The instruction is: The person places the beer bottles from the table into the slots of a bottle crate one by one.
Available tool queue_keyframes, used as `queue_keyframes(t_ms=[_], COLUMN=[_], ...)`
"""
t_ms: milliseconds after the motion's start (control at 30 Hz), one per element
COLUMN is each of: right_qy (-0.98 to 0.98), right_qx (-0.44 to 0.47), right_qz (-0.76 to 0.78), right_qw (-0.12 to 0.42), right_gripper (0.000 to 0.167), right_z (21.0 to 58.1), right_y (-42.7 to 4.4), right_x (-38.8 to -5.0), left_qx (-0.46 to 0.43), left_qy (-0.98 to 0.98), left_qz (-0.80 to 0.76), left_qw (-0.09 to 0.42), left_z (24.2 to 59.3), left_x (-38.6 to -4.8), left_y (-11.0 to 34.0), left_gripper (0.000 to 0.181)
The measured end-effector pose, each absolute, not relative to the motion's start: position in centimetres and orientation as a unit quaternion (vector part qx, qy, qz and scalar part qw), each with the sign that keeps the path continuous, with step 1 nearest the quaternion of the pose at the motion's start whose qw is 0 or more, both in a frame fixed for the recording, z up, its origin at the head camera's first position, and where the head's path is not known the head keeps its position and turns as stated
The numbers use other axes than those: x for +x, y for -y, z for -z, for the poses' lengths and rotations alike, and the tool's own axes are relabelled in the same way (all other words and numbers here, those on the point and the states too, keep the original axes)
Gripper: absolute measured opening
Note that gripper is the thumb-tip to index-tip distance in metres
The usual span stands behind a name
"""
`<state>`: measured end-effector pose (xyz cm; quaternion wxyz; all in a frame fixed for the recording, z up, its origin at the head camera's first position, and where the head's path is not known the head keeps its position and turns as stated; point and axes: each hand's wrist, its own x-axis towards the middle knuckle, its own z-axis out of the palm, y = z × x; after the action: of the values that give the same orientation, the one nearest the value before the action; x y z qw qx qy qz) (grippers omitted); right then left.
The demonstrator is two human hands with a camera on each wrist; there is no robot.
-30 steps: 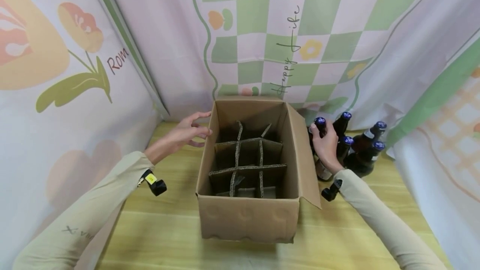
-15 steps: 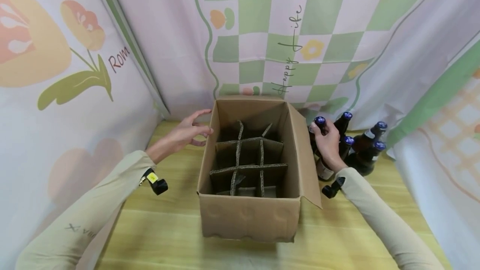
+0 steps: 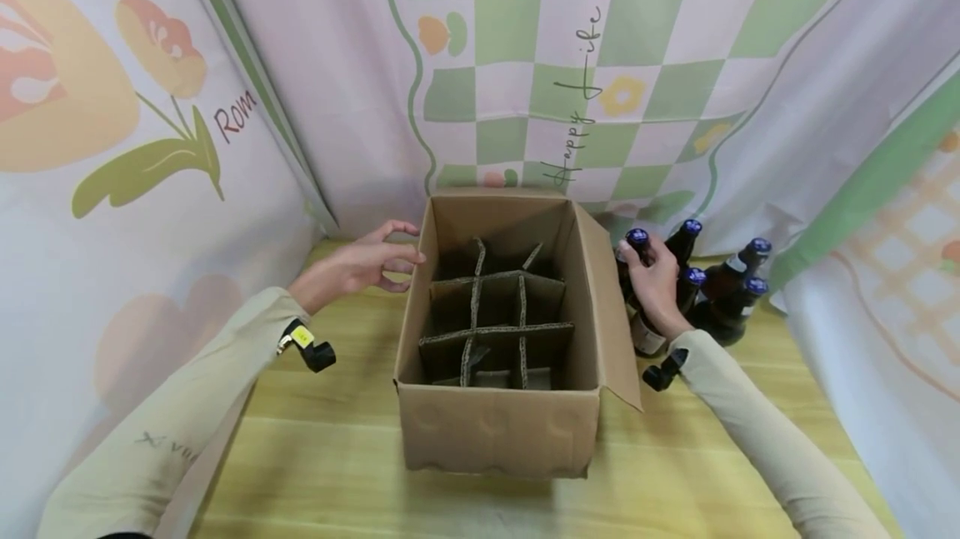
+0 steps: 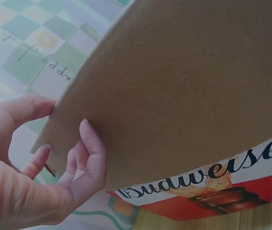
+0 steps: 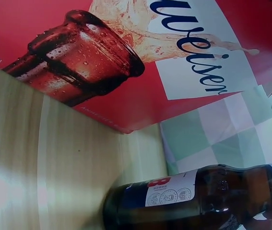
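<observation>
A brown cardboard box [image 3: 498,431] stands in the middle of the table, top flaps folded out, with crossed cardboard dividers [image 3: 495,331] forming compartments. My left hand [image 3: 372,262] is at the box's left rim. Its loosely bent fingers touch the plain brown flap [image 4: 174,86] in the left wrist view. To the right of the box, my right hand [image 3: 656,281] grips the neck of a brown beer bottle [image 3: 637,237] with a blue cap. That bottle shows upright beside the box; its label [image 5: 172,191] faces the right wrist camera, where only part of a finger shows.
Several more blue-capped beer bottles [image 3: 723,314] stand close together right of the held one. The box's right flap [image 3: 617,331] slants outward towards them. A patterned curtain [image 3: 570,64] hangs behind the wooden table [image 3: 330,447].
Both hands stay nearly where they were, the right on the bottle neck and the left at the box rim. The head view shifts only slightly.
</observation>
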<state>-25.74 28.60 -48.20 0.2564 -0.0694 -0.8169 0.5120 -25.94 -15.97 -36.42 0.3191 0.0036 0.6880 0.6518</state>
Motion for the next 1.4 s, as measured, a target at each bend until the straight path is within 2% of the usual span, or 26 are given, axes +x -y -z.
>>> queue_keyframes(t_ms=[233,467,667,833,1033,1267,1400], right_qy=[0.802,0.799,0.81,0.821,0.825,0.822,0.826], right_qx=[-0.078,-0.116,-0.081,-0.066,-0.045,-0.034,-0.035], right_qz=[-0.516,-0.514,-0.498,-0.475,-0.472,-0.482,-0.477], right_qw=[0.291,0.29,0.298,0.309,0.308,0.303,0.297], right_gripper=[0.024,0.023,0.024,0.025,0.025,0.025,0.026], right_z=[48.6,48.0,45.4,43.0,41.5,40.7,39.5], right_y=[-28.2,-27.9,-27.4,-27.6,-28.1,-29.4,-29.7], right_x=[-26.2,-26.6,-26.6,-26.5,-26.2,-26.1,-25.9], left_qx=[0.002,-0.001,-0.006,0.012,-0.003,-0.009,-0.01], left_qy=[-0.678,-0.674,-0.675,-0.696,-0.722,-0.746,-0.752], left_qz=[-0.656,-0.661,-0.665,-0.65,-0.63,-0.601,-0.588], left_qw=[0.331,0.33,0.32,0.304,0.287,0.286,0.296], left_z=[36.5,36.8,36.9,37.1,36.9,36.0,35.8], left_x=[-26.0,-26.2,-26.2,-26.3,-26.3,-26.3,-26.4], left_y=[16.2,16.0,16.1,15.6,15.3,15.0,15.4], left_gripper=[0.066,0.061,0.054,0.041,0.034,0.039,0.051])
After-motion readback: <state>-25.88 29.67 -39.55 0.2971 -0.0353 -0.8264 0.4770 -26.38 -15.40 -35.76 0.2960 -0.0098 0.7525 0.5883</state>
